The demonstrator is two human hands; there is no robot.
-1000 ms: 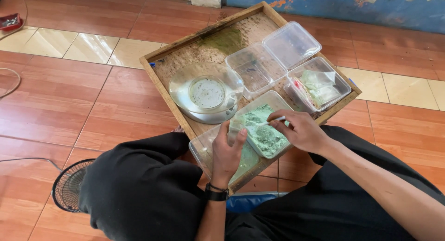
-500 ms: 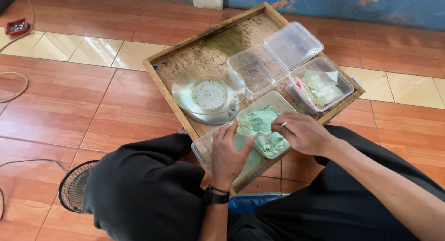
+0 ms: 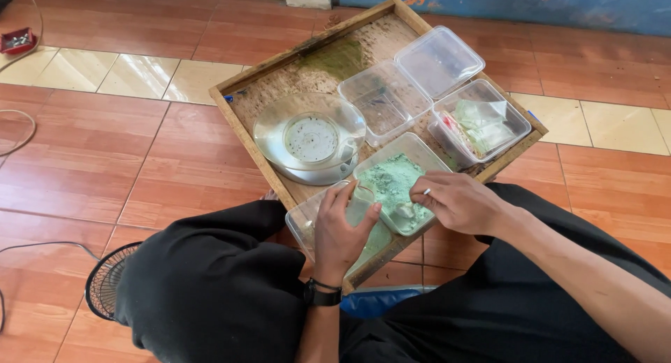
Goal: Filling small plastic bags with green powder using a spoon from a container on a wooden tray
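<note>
**Two hands at a container of green powder**

Four clear plastic tubs and a round scale share a shallow wooden tray that lies on the tiled floor in front of the seated person's knees. The kitchen scale, with its clear round platter, sits at the tray's near left. Behind it an empty clear container and a loose clear lid lie side by side, and a tub of folded plastic bags stands at the right edge. A patch of green dust marks the tray's bare far corner. A small black fan grille shows beside the left knee, cables trail along the left edge, and a small red tray rests far left.

The container of green powder sits at the near edge of the tray, just right of the scale; the powder is pale green and heaped unevenly, with a whitish lump near the front. A second clear container lies just beside it to the left, tinted green inside.

The left hand, with a black watch at the wrist, is curled over the rim of that second container, fingers bent around a small clear item I cannot make out. The right hand rests over the powder container's near right corner, fingers pinched together on something small and white.
</note>
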